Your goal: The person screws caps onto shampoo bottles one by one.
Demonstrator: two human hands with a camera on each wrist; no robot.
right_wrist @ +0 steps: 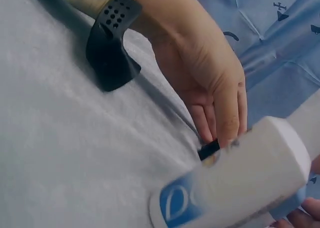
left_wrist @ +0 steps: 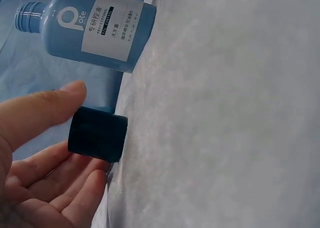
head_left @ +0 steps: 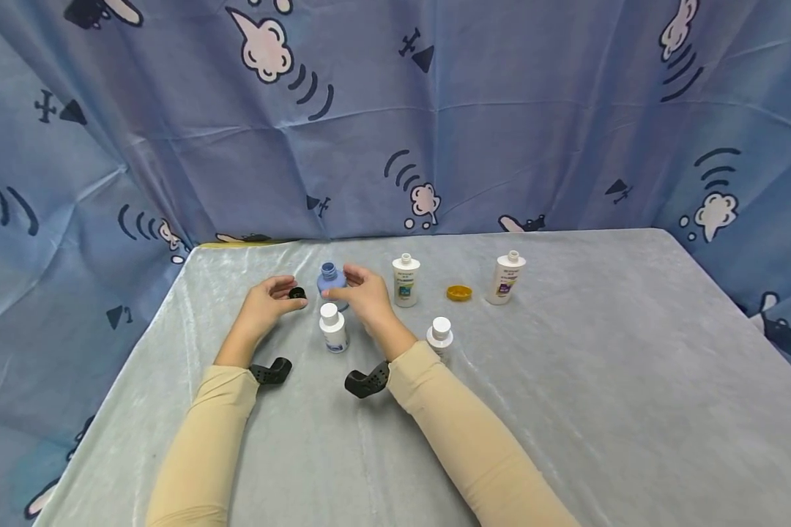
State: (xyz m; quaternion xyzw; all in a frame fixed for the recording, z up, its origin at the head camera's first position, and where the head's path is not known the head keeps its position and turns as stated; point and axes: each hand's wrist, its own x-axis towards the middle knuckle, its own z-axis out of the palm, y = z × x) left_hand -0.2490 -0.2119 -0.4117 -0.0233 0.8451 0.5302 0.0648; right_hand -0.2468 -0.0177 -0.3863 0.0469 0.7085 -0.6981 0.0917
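A black bottle cap (left_wrist: pixel 97 134) stands on the cloth, with the thumb of my left hand (head_left: pixel 261 311) right at its edge and the fingers loosely extended beside it. Just right of it in the head view stands a blue bottle (left_wrist: pixel 95 28), upright, its threaded neck bare. My right hand (head_left: pixel 368 294) holds this bottle from the right, the thumb across its lower front and the fingers round its far side. Nearer me is a white bottle with a white cap (head_left: pixel 333 329). That white bottle (right_wrist: pixel 240 173) hides most of the blue one in the right wrist view.
Two uncapped white bottles, one (head_left: pixel 406 282) beside my right hand and one (head_left: pixel 504 278) farther right, flank an amber lid (head_left: pixel 459 293). Another white-capped bottle (head_left: pixel 440 335) is partly hidden by my right sleeve. Grey cloth (head_left: pixel 606 366) covers the table; a blue curtain (head_left: pixel 501 132) hangs behind.
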